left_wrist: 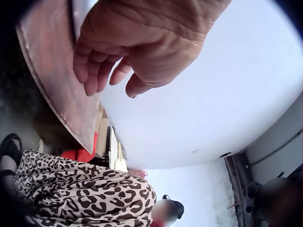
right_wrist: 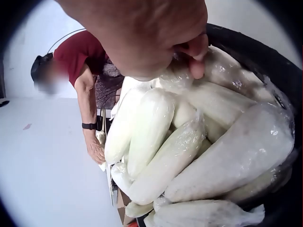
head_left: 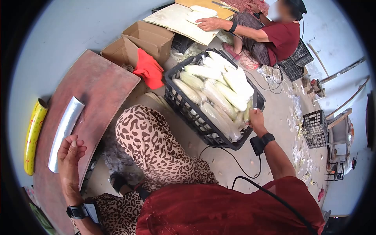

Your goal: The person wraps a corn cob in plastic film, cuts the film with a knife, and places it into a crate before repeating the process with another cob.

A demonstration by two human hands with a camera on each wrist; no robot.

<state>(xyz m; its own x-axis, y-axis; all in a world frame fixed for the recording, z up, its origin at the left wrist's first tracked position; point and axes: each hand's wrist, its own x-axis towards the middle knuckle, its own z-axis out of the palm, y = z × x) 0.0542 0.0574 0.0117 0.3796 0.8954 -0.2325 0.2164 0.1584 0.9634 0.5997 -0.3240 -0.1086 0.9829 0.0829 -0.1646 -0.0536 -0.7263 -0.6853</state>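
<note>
In the head view, a black plastic crate [head_left: 184, 113] is heaped with long pale vegetables [head_left: 221, 94] in clear film, which look like ears of corn in husk. My right hand [head_left: 257, 120] is at its right rim, fingers curled on the end of a wrapped ear; in the right wrist view the hand [right_wrist: 147, 42] hides most of that ear, and other wrapped ears [right_wrist: 236, 153] lie below it. My left hand [head_left: 71, 152] hovers by a silver film roll [head_left: 64, 135] on the reddish board [head_left: 100, 84], its fingers loosely bent with nothing in them in the left wrist view.
A yellow roll [head_left: 34, 137] lies left of the silver one. Behind are cardboard boxes [head_left: 150, 37] and a red cloth [head_left: 149, 70]. Another person [head_left: 280, 39] sits at a pale board [head_left: 168, 19], a hand on peeled ears. Cables [head_left: 244, 174] trail over the floor; crates [head_left: 313, 127] stand right.
</note>
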